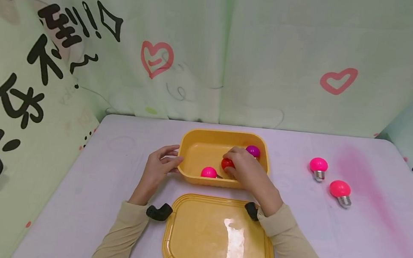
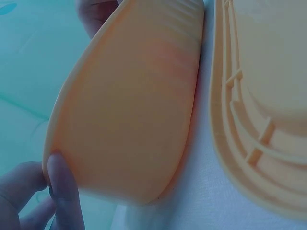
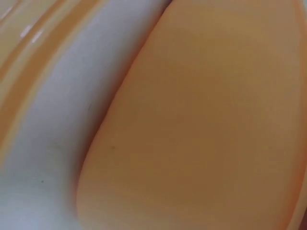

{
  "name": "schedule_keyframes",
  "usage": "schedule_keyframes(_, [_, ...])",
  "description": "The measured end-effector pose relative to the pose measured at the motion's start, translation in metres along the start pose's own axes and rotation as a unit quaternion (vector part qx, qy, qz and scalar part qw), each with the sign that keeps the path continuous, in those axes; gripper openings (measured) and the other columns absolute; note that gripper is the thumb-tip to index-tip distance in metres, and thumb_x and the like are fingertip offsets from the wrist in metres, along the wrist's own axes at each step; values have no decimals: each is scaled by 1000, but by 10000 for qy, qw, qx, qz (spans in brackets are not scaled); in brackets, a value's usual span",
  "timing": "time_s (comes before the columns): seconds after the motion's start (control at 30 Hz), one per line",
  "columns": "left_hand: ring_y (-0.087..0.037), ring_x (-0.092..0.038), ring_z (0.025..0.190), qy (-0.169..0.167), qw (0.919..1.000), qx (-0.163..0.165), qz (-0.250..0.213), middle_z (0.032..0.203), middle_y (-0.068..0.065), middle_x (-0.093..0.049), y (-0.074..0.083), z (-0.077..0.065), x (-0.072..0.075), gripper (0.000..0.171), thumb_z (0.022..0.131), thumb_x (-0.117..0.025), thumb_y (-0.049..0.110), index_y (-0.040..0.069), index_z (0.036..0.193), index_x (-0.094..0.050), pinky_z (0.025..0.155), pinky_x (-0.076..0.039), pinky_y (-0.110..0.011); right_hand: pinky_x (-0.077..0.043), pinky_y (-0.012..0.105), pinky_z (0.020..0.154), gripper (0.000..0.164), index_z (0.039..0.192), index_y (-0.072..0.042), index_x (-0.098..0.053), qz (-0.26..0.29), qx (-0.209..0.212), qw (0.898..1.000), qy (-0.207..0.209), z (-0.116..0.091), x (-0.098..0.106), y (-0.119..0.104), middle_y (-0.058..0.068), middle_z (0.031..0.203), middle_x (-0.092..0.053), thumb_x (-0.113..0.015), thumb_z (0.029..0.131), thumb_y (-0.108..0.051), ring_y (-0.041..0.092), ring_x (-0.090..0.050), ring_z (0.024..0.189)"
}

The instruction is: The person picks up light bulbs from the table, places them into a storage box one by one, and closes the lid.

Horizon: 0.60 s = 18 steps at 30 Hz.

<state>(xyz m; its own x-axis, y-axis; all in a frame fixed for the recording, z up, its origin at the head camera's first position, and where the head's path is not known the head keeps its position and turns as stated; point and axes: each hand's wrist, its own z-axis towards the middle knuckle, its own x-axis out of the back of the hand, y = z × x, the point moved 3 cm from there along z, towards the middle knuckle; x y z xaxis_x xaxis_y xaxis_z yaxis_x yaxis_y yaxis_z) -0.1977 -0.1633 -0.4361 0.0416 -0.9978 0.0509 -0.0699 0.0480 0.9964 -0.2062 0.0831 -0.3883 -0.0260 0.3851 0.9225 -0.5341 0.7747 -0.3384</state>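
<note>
A yellow plastic box (image 1: 199,134) stands on the table, seen from outside in the left wrist view. My left hand (image 1: 158,168) pinches its left rim, with the thumb (image 2: 64,184) on the outer wall. Inside the box, my right hand (image 1: 249,173) holds a red light bulb (image 1: 227,164) between thumb and fingers. A pink light bulb (image 1: 209,172) lies near the front wall, and a purple bulb (image 1: 253,151) sits at the back right. The right wrist view shows only the box wall (image 3: 192,115) close up; the right hand's fingers are hidden there.
A yellow lid (image 1: 201,236) lies flat on the table in front of the box, between my forearms. Two pinkish-red bulbs, one farther back (image 1: 319,165) and one nearer (image 1: 340,189), lie on the table to the right. A pale green curtain (image 1: 261,58) hangs behind the table.
</note>
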Motion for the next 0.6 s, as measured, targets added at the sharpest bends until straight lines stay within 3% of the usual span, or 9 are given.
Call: schedule_keyframes(0.6, [-26, -65, 87, 10, 10000, 31, 36, 117, -20, -58, 0, 0, 0, 43, 91, -72, 6, 4, 133, -61, 67, -61, -24, -55, 43, 95, 35, 113, 5, -69, -116, 88, 9998, 97, -5, 6, -2, 18, 113, -65, -80, 83, -9, 34, -60, 111])
